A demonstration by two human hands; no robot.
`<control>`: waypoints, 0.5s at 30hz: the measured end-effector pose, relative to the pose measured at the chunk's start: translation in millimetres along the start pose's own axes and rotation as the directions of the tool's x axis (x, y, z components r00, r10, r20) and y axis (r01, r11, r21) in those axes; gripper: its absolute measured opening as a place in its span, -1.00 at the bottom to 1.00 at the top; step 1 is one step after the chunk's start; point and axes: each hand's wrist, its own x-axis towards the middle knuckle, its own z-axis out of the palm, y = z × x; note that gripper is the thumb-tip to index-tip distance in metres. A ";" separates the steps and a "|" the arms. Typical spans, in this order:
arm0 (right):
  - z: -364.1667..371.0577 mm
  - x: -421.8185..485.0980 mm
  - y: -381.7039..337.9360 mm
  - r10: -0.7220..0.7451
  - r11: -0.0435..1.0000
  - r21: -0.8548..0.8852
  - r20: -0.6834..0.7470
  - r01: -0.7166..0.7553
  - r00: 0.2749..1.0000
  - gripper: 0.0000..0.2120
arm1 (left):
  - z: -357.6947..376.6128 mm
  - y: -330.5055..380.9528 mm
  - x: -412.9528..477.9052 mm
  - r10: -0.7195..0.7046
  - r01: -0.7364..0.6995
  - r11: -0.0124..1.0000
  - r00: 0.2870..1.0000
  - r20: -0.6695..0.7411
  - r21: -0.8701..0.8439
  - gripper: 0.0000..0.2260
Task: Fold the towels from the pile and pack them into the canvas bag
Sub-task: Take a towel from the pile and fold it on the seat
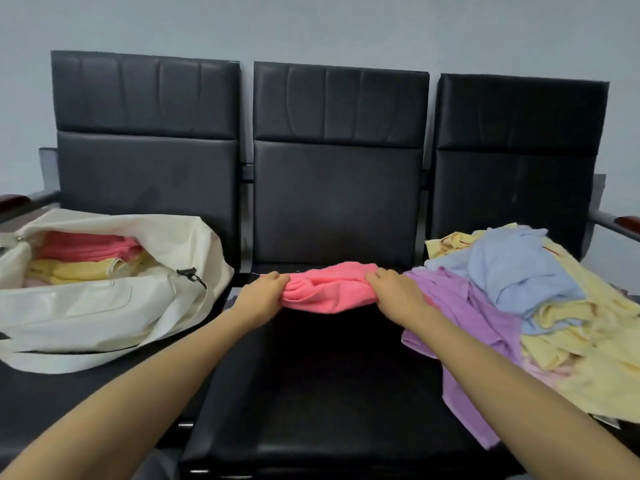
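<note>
1. A bunched pink towel [329,289] sits at the back of the middle seat [311,393] of a black three-seat bench, gathered into soft folds between two hands.
2. The left hand [265,296] grips the towel's left end; its fingers [280,278] are curled together, pinching the cloth.
3. The right hand [398,296] grips the right end in the same way, its fingers [375,277] curled over the fabric.
4. Both bare forearms reach in from the lower edge of the view.
5. On the left seat lies a cream canvas bag [104,306], tipped on its side with its mouth open.
6. Inside the bag are folded pink towels [90,245] with folded yellow towels [76,270] just in front of them.
7. On the right seat is a loose pile: a purple towel [446,306] nearest the right hand, a pale blue towel [512,268] on top, and crumpled yellow towels [588,341] spreading to the right.
8. Behind the bench's padded backrests is a plain grey wall [311,26].
</note>
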 end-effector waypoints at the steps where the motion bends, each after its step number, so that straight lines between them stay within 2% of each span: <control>1: 10.8 -8.1 -2.0 -0.027 0.998 0.056 0.095 0.022 0.995 -0.59 | 11.9 -1.8 -7.8 -0.021 0.023 0.999 0.996 0.083 -0.028 -0.83; 3: 25.7 -23.5 -4.9 -0.083 0.984 0.178 0.308 0.028 0.948 -0.55 | 27.7 -2.6 -25.0 -0.027 0.051 0.994 0.975 0.222 -0.100 -0.90; 4: 29.9 -29.4 -5.6 -0.126 0.975 0.219 0.391 0.040 0.912 -0.55 | 32.7 -2.3 -33.8 -0.018 0.062 0.987 0.959 0.282 -0.146 -0.85; 7: 35.4 -41.0 -4.5 -0.206 0.955 0.294 0.536 0.048 0.819 -0.50 | 33.9 -0.5 -55.4 0.006 0.176 0.928 0.874 0.485 -0.328 -0.78; 9: 34.7 -46.0 -3.2 -0.241 0.936 0.352 0.598 0.019 0.764 -0.33 | 28.2 -3.1 -61.0 0.010 0.212 0.932 0.796 0.605 -0.295 -0.74; 11: 37.1 -48.9 -4.3 -0.297 0.898 0.439 0.569 0.021 0.767 -0.23 | 22.3 -1.8 -62.8 0.013 0.150 0.969 0.763 0.646 -0.197 -0.62; 13: 41.6 -50.2 -9.1 -0.340 0.825 0.564 0.474 0.016 0.813 -0.30 | 21.9 4.2 -62.0 0.052 0.034 0.990 0.813 0.579 -0.138 -0.36; 15: 46.2 -52.1 -17.3 -0.338 0.763 0.646 0.396 0.002 0.854 -0.39 | 22.8 16.2 -62.1 0.147 -0.027 0.968 0.867 0.476 -0.250 -0.21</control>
